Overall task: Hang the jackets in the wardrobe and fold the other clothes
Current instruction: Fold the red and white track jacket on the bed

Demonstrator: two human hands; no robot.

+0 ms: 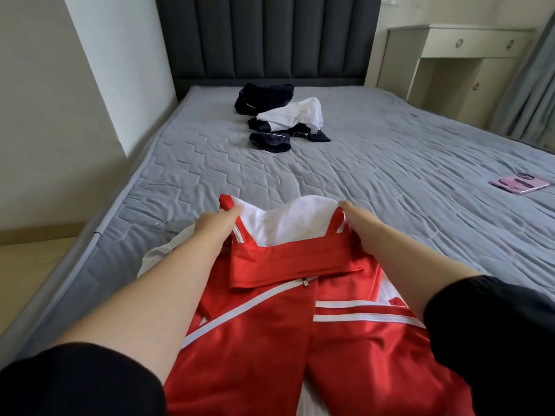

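A red jacket (270, 334) with white stripes, a white lining and a front zip lies spread on the near part of the bed, collar pointing away from me. My left hand (217, 222) grips its left shoulder by the collar. My right hand (359, 219) grips the right shoulder. Both hold the top edge slightly raised, so the white inside shows between them. Farther up the bed lies a pile of dark navy and white clothes (279, 118).
The bed (405, 163) has a grey quilted cover and a dark padded headboard (267, 37). A pink phone (519, 184) lies near the bed's right edge. A cream dresser (456, 55) and a grey curtain (531, 85) stand at the right; a wall is at the left.
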